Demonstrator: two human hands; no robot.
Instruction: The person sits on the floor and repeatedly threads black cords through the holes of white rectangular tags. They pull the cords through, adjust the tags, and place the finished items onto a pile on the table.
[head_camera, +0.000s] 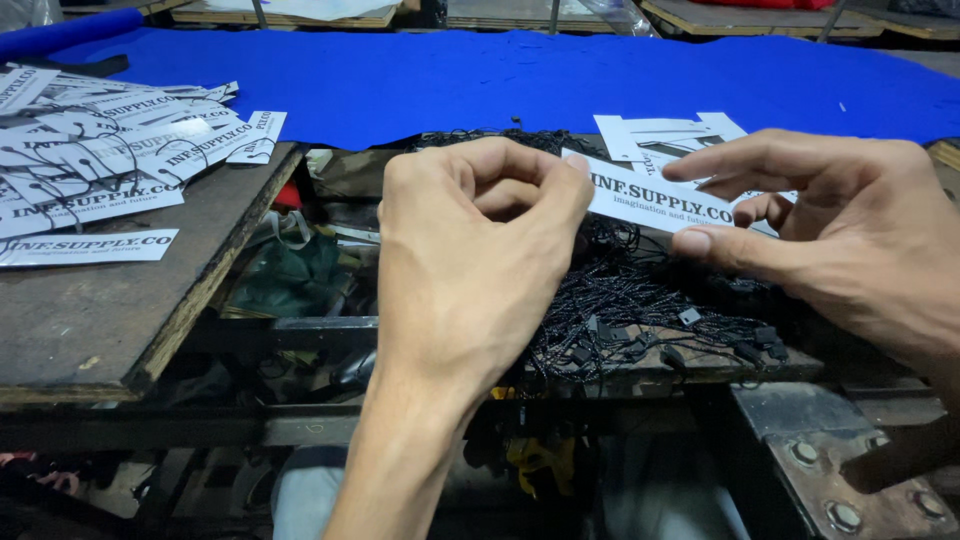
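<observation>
Your left hand (470, 250) is sitting closest to the lens, w/ thumb and forefinger pinching together on the near end of a white rectangular paper hang tag with black lettering (660, 200). Your right hand (850, 230) is coming in from 3 o'clock, fingers spreading apart, thumb tip touching the tag's lower edge, forefinger reaching over its top; it isn't clamping yet. So the tag is hanging between both hands, above a tangled heap of black string loops with small plastic locks (640, 300) lying on a worn wooden board (700, 370). Looks like thin card: light, a bit stiff, creasing easily, so I'd judge holding it by the short ends, flat btwn pads, works best. Those strings are looking limp and snaggy. More blank white tags (660, 135) are lying at 1 o'clock, just behind. Over at 10 o'clock a pile of finished white tags with black strings (100, 150) is spreading across a dark wooden tabletop (80, 320). Bright blue cloth (500, 70) is covering the far surface at 12 o'clock.
</observation>
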